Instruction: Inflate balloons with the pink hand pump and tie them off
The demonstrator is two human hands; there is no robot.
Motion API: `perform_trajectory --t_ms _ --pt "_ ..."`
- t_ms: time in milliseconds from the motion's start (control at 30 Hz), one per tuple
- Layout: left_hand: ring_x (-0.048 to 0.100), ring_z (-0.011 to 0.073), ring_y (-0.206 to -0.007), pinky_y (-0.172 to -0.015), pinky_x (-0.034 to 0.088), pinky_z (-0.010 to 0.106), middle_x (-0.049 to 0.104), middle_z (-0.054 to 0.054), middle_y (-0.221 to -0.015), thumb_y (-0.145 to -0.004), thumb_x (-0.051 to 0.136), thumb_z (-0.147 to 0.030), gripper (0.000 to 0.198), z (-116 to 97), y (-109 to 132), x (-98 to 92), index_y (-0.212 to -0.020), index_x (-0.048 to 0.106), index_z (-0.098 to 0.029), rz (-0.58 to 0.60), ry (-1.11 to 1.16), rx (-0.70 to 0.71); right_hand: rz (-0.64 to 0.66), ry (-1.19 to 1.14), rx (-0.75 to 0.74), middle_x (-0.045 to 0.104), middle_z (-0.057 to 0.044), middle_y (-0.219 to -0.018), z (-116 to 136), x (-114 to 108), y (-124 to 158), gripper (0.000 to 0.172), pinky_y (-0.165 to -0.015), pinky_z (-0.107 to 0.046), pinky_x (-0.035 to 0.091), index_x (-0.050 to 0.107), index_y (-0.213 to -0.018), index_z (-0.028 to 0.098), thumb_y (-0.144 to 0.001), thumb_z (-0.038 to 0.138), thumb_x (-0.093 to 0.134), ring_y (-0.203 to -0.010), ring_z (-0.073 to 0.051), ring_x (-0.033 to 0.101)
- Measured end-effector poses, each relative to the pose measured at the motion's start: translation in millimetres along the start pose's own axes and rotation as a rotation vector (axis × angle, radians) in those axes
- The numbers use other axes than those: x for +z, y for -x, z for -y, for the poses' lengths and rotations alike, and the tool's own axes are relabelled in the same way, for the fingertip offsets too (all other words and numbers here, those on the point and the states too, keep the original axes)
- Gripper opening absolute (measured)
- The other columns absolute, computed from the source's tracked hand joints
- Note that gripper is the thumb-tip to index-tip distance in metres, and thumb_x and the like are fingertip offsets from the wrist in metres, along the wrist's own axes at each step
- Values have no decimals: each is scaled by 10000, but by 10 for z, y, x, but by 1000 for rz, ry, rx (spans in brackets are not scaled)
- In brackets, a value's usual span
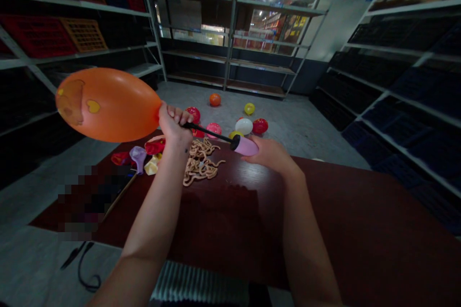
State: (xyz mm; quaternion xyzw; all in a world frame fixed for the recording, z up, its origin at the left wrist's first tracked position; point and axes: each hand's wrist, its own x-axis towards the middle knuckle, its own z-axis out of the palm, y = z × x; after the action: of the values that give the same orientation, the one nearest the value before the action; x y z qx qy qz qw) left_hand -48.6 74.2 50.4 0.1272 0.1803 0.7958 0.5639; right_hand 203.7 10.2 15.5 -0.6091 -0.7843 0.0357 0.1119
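Observation:
An inflated orange balloon (111,105) with a printed pattern stretches out to the left, its neck at my left hand (175,122). That hand is closed around the balloon's neck and the black nozzle end of a hand pump. My right hand (270,153) wraps round the pink barrel of the balloon pump (247,145), and a thin black rod shows between the two hands. Below, on the dark table (230,230), lies a heap of tan cords (202,163). Left of them are several uninflated balloons (138,158) in red, purple and cream.
Inflated balloons in red, white, yellow and orange (215,100) lie on the floor beyond the table. Metal shelving (230,57) stands at the back, with crate-filled racks left (39,36) and right (399,105). A pixelated patch covers the table's left end.

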Motion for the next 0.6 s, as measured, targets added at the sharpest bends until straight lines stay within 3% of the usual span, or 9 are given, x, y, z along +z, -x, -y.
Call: perform_trajectory --t_ms 267,467,600 --pt "192 72 -352 -395 243 225 191 -76 -445 -1043 523 -386 575 -173 92 78 -578 243 -197 11 25 46 -15 11 31 763 -81 -1040 2 -73 42 483 -706 -386 488 676 -1183 240 -794 526 692 -868 -286 693" --pt "194 78 -368 -415 240 233 196 -71 -457 -1028 566 -373 570 -129 185 132 -584 256 -196 46 57 149 -185 127 -22 744 -96 -1006 117 -98 68 392 -710 -375 462 658 -1174 212 -850 431 624 -856 -274 680" --pt "196 81 -364 -418 252 237 198 -67 -452 -1075 438 -314 535 23 240 143 -581 271 -195 3 99 137 -274 218 -46 739 -121 -1018 209 -125 80 337 -709 -366 449 654 -1131 190 -855 381 617 -867 -277 674"
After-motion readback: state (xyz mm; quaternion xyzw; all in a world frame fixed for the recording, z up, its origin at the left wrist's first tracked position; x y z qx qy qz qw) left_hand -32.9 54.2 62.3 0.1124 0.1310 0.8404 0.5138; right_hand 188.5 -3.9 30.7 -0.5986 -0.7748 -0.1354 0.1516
